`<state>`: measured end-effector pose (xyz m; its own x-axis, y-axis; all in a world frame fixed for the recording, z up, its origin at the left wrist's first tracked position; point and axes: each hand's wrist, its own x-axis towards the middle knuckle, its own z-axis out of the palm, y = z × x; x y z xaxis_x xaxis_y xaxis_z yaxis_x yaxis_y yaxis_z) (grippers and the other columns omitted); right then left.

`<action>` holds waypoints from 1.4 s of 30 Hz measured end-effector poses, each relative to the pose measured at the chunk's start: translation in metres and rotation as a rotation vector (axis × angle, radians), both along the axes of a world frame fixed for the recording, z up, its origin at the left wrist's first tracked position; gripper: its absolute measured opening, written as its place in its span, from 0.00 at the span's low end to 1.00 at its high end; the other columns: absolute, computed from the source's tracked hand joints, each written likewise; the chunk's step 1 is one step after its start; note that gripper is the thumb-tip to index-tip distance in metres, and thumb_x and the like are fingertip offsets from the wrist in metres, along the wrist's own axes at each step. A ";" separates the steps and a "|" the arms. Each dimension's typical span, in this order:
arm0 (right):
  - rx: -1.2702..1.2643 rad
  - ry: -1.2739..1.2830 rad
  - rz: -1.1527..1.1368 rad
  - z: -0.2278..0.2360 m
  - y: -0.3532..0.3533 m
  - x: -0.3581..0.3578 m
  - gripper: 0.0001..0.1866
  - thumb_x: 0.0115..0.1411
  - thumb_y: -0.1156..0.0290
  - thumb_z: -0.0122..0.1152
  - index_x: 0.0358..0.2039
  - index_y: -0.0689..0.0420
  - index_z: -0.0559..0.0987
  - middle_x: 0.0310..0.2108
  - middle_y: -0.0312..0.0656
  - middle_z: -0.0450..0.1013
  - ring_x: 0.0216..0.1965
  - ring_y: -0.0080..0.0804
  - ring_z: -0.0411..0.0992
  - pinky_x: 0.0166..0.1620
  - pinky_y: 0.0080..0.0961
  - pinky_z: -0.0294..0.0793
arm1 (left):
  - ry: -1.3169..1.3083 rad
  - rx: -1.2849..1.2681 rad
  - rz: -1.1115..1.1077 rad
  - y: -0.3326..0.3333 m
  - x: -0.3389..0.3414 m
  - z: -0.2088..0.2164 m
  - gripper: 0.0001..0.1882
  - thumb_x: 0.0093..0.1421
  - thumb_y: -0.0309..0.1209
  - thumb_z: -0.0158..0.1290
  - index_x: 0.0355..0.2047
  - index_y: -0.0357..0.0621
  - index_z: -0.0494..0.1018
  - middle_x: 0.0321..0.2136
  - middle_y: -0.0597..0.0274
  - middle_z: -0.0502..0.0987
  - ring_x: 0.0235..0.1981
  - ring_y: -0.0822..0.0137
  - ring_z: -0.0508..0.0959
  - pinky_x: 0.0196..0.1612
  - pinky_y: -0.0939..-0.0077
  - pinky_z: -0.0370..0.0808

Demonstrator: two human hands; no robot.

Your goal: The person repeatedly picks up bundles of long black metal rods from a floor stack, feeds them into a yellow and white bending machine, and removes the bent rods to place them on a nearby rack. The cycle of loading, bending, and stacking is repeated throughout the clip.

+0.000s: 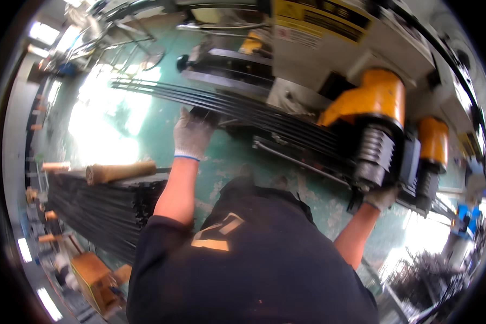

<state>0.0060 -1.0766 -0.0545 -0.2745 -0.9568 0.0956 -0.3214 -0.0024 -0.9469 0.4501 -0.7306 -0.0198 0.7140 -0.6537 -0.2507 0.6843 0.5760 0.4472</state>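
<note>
Left grey-gloved hand [191, 134] at long, thin black metal bars [243, 108], apparently steadying their overhang beyond the pale, orange-cylindered machine's [313, 56] left edge; right grey-gloved hand [382, 198] at its near edge. Can't tell either grip.

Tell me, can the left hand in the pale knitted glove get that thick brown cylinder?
Probably yes: nothing visible blocks the way to the thick brown cylinder, beside the left forearm, but the left hand would likely have to leave the long, thin black metal bars.
</note>
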 end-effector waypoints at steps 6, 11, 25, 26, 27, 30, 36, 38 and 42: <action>0.168 -0.460 -0.179 0.029 0.054 0.026 0.38 0.74 0.41 0.37 0.70 0.58 0.66 0.64 0.50 0.70 0.59 0.44 0.73 0.62 0.38 0.75 | 0.052 0.115 0.312 0.047 0.094 0.013 0.35 0.74 0.53 0.43 0.64 0.31 0.60 0.63 0.43 0.67 0.64 0.44 0.67 0.70 0.46 0.61; 0.328 -0.061 -0.319 -0.015 0.090 0.034 0.30 0.72 0.44 0.46 0.57 0.59 0.71 0.51 0.49 0.73 0.50 0.40 0.74 0.52 0.36 0.75 | 0.084 0.165 0.486 0.101 0.215 0.000 0.31 0.74 0.51 0.45 0.59 0.33 0.65 0.57 0.44 0.72 0.59 0.44 0.72 0.65 0.42 0.66; 0.737 -0.137 -0.214 -0.164 0.266 0.014 0.25 0.69 0.46 0.58 0.29 0.57 0.81 0.26 0.39 0.77 0.29 0.34 0.75 0.31 0.30 0.71 | -0.119 0.370 0.573 0.218 0.466 -0.020 0.17 0.76 0.35 0.44 0.53 0.31 0.65 0.43 0.44 0.77 0.41 0.46 0.81 0.51 0.43 0.81; 0.751 -0.148 -0.195 -0.165 0.264 0.017 0.25 0.70 0.46 0.58 0.29 0.56 0.81 0.26 0.39 0.77 0.28 0.34 0.74 0.30 0.30 0.70 | -0.176 0.407 0.501 0.223 0.469 -0.022 0.15 0.75 0.30 0.43 0.53 0.28 0.68 0.44 0.44 0.78 0.42 0.45 0.81 0.52 0.45 0.81; 0.766 -0.159 -0.181 -0.166 0.262 0.019 0.24 0.70 0.47 0.58 0.29 0.56 0.81 0.26 0.39 0.77 0.28 0.33 0.74 0.30 0.30 0.70 | -0.180 0.413 0.473 0.225 0.463 -0.021 0.15 0.74 0.27 0.42 0.53 0.27 0.71 0.45 0.46 0.79 0.43 0.47 0.81 0.52 0.48 0.82; 0.790 -0.174 -0.137 -0.166 0.257 0.024 0.23 0.70 0.47 0.57 0.29 0.54 0.80 0.25 0.38 0.75 0.26 0.32 0.73 0.28 0.29 0.68 | -0.178 0.261 0.402 0.237 0.458 -0.029 0.16 0.73 0.24 0.42 0.55 0.29 0.72 0.48 0.47 0.80 0.45 0.53 0.82 0.53 0.52 0.82; 0.785 -0.200 -0.035 -0.171 0.241 0.049 0.20 0.71 0.48 0.57 0.29 0.50 0.78 0.22 0.36 0.73 0.23 0.30 0.72 0.23 0.28 0.64 | -0.316 0.429 0.243 0.248 0.454 -0.006 0.16 0.74 0.30 0.44 0.56 0.35 0.72 0.46 0.51 0.82 0.45 0.56 0.84 0.49 0.50 0.83; 0.755 -0.259 -0.018 -0.175 0.235 0.058 0.20 0.71 0.51 0.59 0.25 0.50 0.76 0.19 0.34 0.70 0.18 0.28 0.67 0.20 0.27 0.58 | -0.275 0.461 0.277 0.246 0.453 -0.004 0.18 0.73 0.28 0.45 0.61 0.41 0.69 0.46 0.51 0.82 0.44 0.55 0.84 0.48 0.51 0.83; 0.686 -0.267 -0.042 -0.159 0.229 0.077 0.21 0.71 0.54 0.60 0.21 0.49 0.73 0.15 0.32 0.67 0.13 0.26 0.62 0.17 0.26 0.52 | -0.308 0.541 0.347 0.236 0.449 -0.002 0.28 0.72 0.25 0.46 0.71 0.49 0.59 0.47 0.49 0.82 0.42 0.55 0.84 0.47 0.52 0.83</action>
